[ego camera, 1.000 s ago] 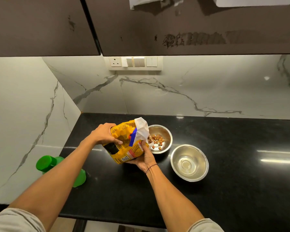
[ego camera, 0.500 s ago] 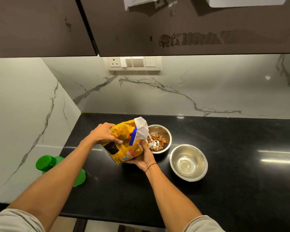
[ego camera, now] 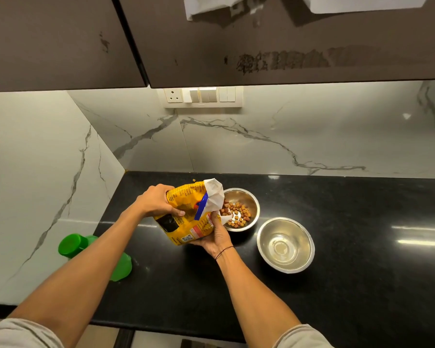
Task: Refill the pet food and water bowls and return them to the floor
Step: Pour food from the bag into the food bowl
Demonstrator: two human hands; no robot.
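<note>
A yellow pet food bag (ego camera: pixel 186 217) is tilted to the right, its white torn mouth over the rim of a steel food bowl (ego camera: pixel 249 197) on the black counter. Brown kibble (ego camera: pixel 236 213) lies in that bowl. My left hand (ego camera: pixel 156 202) grips the bag's upper back. Under the bag's lower front, my right hand (ego camera: pixel 216 237) supports it beside the bowl. A second steel bowl (ego camera: pixel 285 244) stands to the right, nearer me, holding no food; I cannot tell whether it holds water.
A green bottle (ego camera: pixel 73 244) lies on its side at the counter's left, partly behind my left forearm. Marble walls close the corner at left and back. A switch panel (ego camera: pixel 202 96) sits under dark cabinets. Bare black counter (ego camera: pixel 362 285) stretches right.
More kibble has gathered in the food bowl over the last second. The bag and both hands have stayed almost in the same place.
</note>
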